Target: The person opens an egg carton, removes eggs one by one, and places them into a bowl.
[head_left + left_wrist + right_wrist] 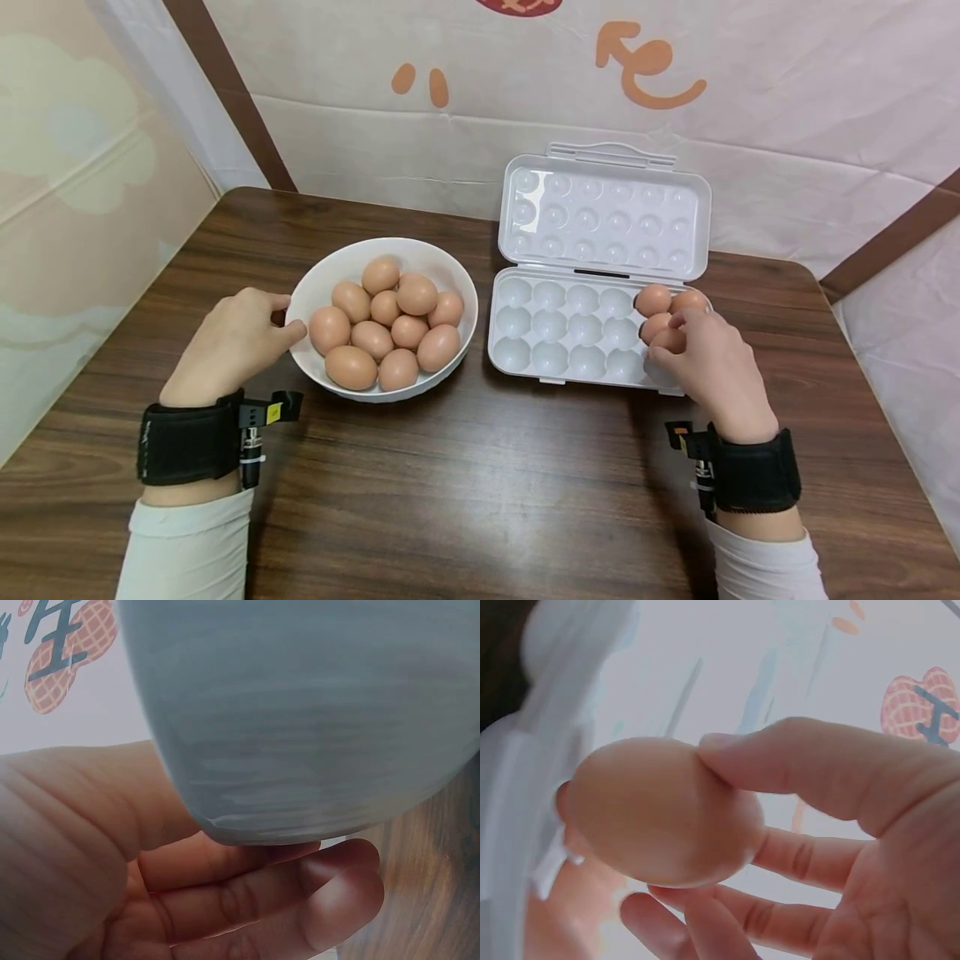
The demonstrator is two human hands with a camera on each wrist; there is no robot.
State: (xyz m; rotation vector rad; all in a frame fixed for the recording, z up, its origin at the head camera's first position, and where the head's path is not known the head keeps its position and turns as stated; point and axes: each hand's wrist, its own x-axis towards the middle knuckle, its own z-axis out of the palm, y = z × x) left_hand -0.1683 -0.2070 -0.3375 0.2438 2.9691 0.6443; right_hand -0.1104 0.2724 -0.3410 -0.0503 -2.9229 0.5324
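A white bowl (300,350) on the left holds several brown eggs (371,340). My left hand (232,342) holds its left side, thumb at the rim; in the left wrist view the fingers (247,904) curl beneath the bowl wall (315,727). To the right lies a white egg carton (551,325), lid (607,218) raised. My right hand (712,358) pinches a brown egg (664,814) between thumb and fingers, over the carton's right end. Eggs (652,301) sit in cups there; the hand hides some of the cups.
Both containers stand on a dark wood-grain table (480,483). A printed cloth (495,117) hangs close behind the table's back edge, with more cloth at the sides. The carton's raised lid stands between the cups and the back cloth.
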